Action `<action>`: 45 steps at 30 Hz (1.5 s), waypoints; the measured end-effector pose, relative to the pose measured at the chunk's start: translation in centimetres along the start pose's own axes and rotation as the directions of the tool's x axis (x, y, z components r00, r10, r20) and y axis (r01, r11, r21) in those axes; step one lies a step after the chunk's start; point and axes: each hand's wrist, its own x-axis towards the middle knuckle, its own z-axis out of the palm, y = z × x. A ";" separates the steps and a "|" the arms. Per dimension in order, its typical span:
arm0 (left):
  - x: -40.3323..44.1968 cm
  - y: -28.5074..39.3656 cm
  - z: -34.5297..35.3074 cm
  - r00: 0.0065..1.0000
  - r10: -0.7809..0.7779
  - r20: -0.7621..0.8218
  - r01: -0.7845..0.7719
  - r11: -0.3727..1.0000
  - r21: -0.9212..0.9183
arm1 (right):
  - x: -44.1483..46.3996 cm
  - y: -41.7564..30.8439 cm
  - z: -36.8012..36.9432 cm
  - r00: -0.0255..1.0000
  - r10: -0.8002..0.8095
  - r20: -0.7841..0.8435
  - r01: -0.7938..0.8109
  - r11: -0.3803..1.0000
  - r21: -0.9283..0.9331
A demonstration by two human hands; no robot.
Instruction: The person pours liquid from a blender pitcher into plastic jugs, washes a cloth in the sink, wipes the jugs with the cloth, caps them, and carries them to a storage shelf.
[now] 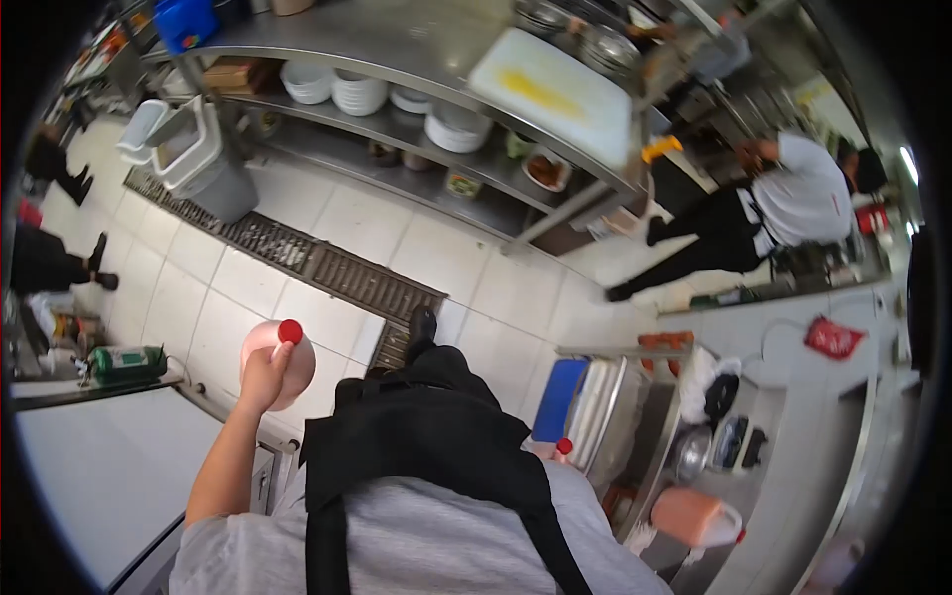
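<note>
My left hand (262, 382) is closed around the handle of a plastic jug (297, 377) with a red cap (290, 331). Pinkish liquid shows through the jug's wall, and it hangs out to my left above the tiled floor. By my right hip a second red cap (564, 446) shows, with a little pink beside it. My right hand is almost wholly hidden there by my body and shirt, so its fingers cannot be made out.
Ahead runs a steel counter (367, 35) with stacked white bowls (359, 94) and a stained cutting board (555, 94). A floor drain grate (288, 243) crosses the tiles. Grey bins (213, 178) stand left. A co-worker (793, 198) is at right. Another pink jug (694, 516) lies on a shelf.
</note>
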 end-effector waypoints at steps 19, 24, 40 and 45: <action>16.9 -19.5 -3.9 0.663 -0.691 -0.289 0.426 0.665 -0.613 | 28.8 -47.5 29.4 0.326 -0.485 0.811 0.843 0.538 -0.017; 27.8 -23.9 -5.4 0.692 -0.698 -0.183 0.412 0.591 -0.694 | 29.5 -60.1 40.5 0.381 -0.636 0.671 0.824 0.563 0.067; 56.0 -24.0 -6.9 0.771 -0.607 -0.193 0.305 0.617 -0.725 | 30.6 -82.3 88.3 0.261 -0.216 0.941 -0.794 0.506 0.337; 57.9 -22.9 -5.9 0.802 -0.578 -0.147 0.222 0.517 -0.827 | 31.4 -82.9 87.2 0.471 -0.529 0.706 -0.615 0.377 0.692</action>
